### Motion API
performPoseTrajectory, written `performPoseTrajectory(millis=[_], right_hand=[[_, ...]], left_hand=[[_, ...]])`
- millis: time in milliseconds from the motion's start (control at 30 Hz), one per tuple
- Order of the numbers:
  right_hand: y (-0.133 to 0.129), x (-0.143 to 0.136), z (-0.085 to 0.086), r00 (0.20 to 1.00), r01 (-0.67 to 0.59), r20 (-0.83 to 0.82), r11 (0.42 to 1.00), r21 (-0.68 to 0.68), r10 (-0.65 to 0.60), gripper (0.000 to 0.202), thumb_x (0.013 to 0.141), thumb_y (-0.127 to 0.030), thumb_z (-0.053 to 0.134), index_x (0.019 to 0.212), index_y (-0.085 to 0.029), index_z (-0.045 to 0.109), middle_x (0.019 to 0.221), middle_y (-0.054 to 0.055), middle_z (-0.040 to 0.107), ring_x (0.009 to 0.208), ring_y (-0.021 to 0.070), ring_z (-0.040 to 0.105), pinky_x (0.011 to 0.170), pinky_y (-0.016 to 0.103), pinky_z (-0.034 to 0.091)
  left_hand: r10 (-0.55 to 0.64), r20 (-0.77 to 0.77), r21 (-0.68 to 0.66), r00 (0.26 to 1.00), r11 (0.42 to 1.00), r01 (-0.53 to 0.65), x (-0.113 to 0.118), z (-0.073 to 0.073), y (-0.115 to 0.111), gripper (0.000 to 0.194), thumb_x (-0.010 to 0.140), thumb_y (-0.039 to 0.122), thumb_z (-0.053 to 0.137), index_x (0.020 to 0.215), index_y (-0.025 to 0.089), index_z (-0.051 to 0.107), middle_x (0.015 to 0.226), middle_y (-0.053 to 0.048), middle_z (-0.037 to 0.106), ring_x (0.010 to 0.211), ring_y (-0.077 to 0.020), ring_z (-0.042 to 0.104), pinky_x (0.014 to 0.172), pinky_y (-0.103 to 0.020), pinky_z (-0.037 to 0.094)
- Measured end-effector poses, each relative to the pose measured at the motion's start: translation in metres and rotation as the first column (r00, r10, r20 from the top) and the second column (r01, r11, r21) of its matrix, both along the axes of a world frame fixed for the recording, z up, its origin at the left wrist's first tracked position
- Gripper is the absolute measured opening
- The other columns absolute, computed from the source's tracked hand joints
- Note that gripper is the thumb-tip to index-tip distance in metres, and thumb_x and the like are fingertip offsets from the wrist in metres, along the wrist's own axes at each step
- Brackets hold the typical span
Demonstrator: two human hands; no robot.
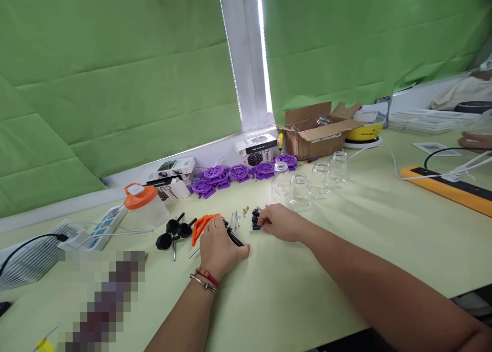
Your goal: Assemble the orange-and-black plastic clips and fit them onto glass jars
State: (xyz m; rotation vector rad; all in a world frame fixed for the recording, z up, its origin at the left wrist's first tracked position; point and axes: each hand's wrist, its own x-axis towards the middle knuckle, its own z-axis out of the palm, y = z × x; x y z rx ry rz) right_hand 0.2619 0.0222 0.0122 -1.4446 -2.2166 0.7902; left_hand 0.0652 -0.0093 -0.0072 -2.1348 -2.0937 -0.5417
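My left hand [219,247], with bracelets at its wrist, rests on the table, fingers and thumb around several black rods [234,236]. Just beyond it is an orange plastic frame [202,226], partly covered by the hand. My right hand [279,221] pinches at a group of short black cylinders [254,218]; the fingertips hide part of that group. Between the hands lie several thin metal screws [234,220] and some small brass-coloured pieces [246,210]. Black funnel-like parts with handles [172,231] lie to the left of my left hand.
Clear glass jars [299,193] stand right of centre. Purple plastic reels [215,175] line the back, near small printed boxes [255,149] and an open carton [317,142]. An orange-lidded jug [146,203] and a power strip [109,226] are left. An orange power strip [449,188] and another person's hand [474,139] are right.
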Motion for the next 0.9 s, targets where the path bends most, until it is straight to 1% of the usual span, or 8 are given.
performPoseTrajectory(millis=[100, 233, 333, 433, 533, 667, 767, 900], right_hand=[[-0.004, 0.004, 0.006, 0.997, -0.037, 0.074, 0.999, 0.001, 0.037, 0.021, 0.073, -0.016, 0.057, 0.086, -0.020, 0.072, 0.087, 0.004, 0.070, 0.071, 0.0159, 0.060, 0.057, 0.023, 0.038], [-0.016, -0.005, 0.005, 0.963, -0.130, 0.244, 0.991, 0.036, 0.117, 0.024, 0.077, -0.020, 0.055, 0.095, -0.022, 0.070, 0.094, 0.007, 0.070, 0.084, 0.0222, 0.062, 0.061, 0.026, 0.038], [-0.024, -0.014, 0.003, 0.924, -0.163, 0.358, 0.986, 0.045, 0.137, 0.022, 0.078, -0.018, 0.052, 0.093, -0.021, 0.068, 0.085, 0.008, 0.069, 0.080, 0.0241, 0.063, 0.057, 0.027, 0.037], [-0.027, -0.021, 0.002, 0.889, -0.182, 0.433, 0.983, 0.032, 0.150, 0.020, 0.076, -0.014, 0.052, 0.089, -0.020, 0.067, 0.079, 0.009, 0.068, 0.075, 0.0238, 0.064, 0.057, 0.027, 0.038], [-0.027, -0.029, 0.000, 0.877, -0.181, 0.459, 0.983, 0.041, 0.142, 0.025, 0.074, -0.012, 0.052, 0.094, -0.019, 0.065, 0.083, 0.009, 0.068, 0.076, 0.0239, 0.064, 0.058, 0.027, 0.040], [-0.024, -0.043, -0.005, 0.871, -0.159, 0.481, 0.984, 0.084, 0.100, 0.029, 0.074, -0.017, 0.054, 0.101, -0.016, 0.062, 0.082, 0.012, 0.068, 0.075, 0.0259, 0.065, 0.059, 0.029, 0.042], [-0.021, -0.051, -0.007, 0.875, -0.128, 0.480, 0.988, 0.087, 0.071, 0.032, 0.073, -0.022, 0.056, 0.104, -0.014, 0.060, 0.084, 0.013, 0.068, 0.077, 0.0275, 0.066, 0.060, 0.031, 0.044], [-0.023, -0.053, -0.005, 0.885, -0.092, 0.464, 0.993, 0.076, 0.046, 0.046, 0.074, -0.024, 0.056, 0.118, -0.012, 0.054, 0.088, 0.015, 0.068, 0.079, 0.0298, 0.066, 0.061, 0.033, 0.045]], left_hand=[[-0.008, -0.002, -0.002, 1.000, 1.000, 0.008, 0.000, 0.000, 0.000, 0.066, 0.047, 0.053, 0.072, 0.096, 0.019, 0.044, 0.097, -0.008, 0.054, 0.096, -0.0294, 0.054, 0.080, -0.039, 0.043], [-0.012, -0.015, 0.000, 1.000, 1.000, 0.012, -0.002, 0.001, -0.002, 0.070, 0.046, 0.053, 0.072, 0.100, 0.018, 0.043, 0.101, -0.009, 0.053, 0.099, -0.0304, 0.053, 0.082, -0.040, 0.042], [-0.022, -0.017, 0.006, 1.000, 1.000, 0.022, -0.003, 0.003, -0.003, 0.072, 0.046, 0.052, 0.071, 0.102, 0.018, 0.042, 0.103, -0.010, 0.053, 0.100, -0.0314, 0.052, 0.083, -0.041, 0.042], [-0.029, -0.011, -0.003, 1.000, 1.000, 0.029, -0.003, 0.005, -0.004, 0.071, 0.046, 0.052, 0.071, 0.102, 0.018, 0.043, 0.102, -0.010, 0.053, 0.101, -0.0326, 0.052, 0.084, -0.042, 0.041], [-0.036, -0.012, -0.008, 0.999, 0.999, 0.036, -0.002, 0.006, -0.005, 0.071, 0.045, 0.051, 0.071, 0.102, 0.018, 0.044, 0.102, -0.010, 0.053, 0.103, -0.0337, 0.051, 0.085, -0.043, 0.041], [-0.043, -0.007, 0.017, 0.999, 0.999, 0.043, -0.003, 0.005, -0.004, 0.074, 0.044, 0.048, 0.071, 0.105, 0.017, 0.043, 0.104, -0.011, 0.053, 0.101, -0.0334, 0.052, 0.084, -0.043, 0.041], [-0.053, -0.002, 0.033, 0.999, 0.998, 0.053, -0.003, 0.005, -0.004, 0.073, 0.045, 0.048, 0.070, 0.106, 0.017, 0.043, 0.104, -0.012, 0.052, 0.099, -0.0334, 0.052, 0.082, -0.043, 0.042], [-0.056, 0.005, 0.037, 0.998, 0.998, 0.056, -0.005, 0.004, -0.004, 0.075, 0.043, 0.050, 0.071, 0.103, 0.017, 0.043, 0.102, -0.011, 0.052, 0.098, -0.0333, 0.052, 0.082, -0.042, 0.041]])
